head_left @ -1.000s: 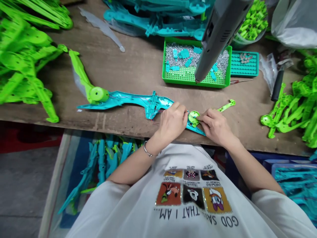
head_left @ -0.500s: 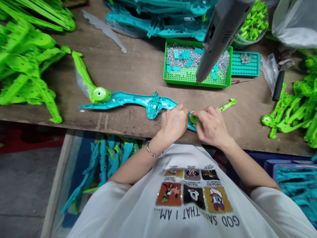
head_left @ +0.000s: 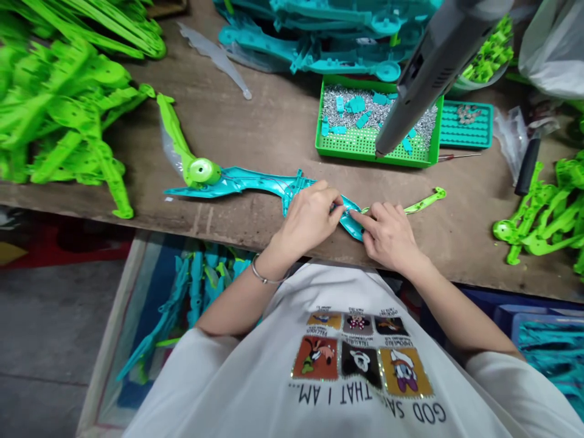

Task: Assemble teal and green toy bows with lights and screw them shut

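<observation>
Here, the blue frame [head_left: 255, 179] lies on the surface [head_left: 237, 134] under your left hand [head_left: 310, 216], its long side running out toward nine o'clock and its short end toward four. That hand's thumb and forefinger are drawn together over the frame; whether they grip anything cannot be told. Your right hand [head_left: 390, 237] has its forefinger laid on the short end, at ten o'clock from the palm; its grasp cannot be told either. A green arm [head_left: 429, 199] juts out from it toward two o'clock.
</observation>
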`<state>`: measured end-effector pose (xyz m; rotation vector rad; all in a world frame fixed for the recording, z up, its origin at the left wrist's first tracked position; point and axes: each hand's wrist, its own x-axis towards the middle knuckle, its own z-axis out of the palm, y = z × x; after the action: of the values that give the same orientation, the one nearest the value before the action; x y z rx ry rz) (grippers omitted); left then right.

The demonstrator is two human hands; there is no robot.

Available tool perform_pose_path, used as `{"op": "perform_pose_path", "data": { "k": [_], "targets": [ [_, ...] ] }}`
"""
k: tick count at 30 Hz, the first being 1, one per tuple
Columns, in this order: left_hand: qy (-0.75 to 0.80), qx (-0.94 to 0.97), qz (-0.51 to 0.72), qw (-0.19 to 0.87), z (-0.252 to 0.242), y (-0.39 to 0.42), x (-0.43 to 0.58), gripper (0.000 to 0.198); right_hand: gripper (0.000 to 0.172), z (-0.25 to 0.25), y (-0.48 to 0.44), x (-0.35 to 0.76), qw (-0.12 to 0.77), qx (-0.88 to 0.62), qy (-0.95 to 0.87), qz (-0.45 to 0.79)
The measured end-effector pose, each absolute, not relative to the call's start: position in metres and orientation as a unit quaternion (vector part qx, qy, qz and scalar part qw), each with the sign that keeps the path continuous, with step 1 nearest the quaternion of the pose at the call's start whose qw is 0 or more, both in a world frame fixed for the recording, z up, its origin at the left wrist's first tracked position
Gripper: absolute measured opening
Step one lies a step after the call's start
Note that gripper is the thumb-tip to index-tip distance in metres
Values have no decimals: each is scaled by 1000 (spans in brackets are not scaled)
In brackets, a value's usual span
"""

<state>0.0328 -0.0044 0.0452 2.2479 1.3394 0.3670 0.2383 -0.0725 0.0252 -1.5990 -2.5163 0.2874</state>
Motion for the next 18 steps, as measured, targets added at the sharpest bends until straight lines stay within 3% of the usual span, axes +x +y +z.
{"op": "perform_pose_path", "data": {
  "k": [12,18],
  "targets": [
    [478,847,-106,207,69,48,71,15,45,26,-75,237,52,-525,-844,91],
    [414,865,-118,257,67,62,64,13,47,25,-78,237,44,-526,-845,87]
  ]
}}
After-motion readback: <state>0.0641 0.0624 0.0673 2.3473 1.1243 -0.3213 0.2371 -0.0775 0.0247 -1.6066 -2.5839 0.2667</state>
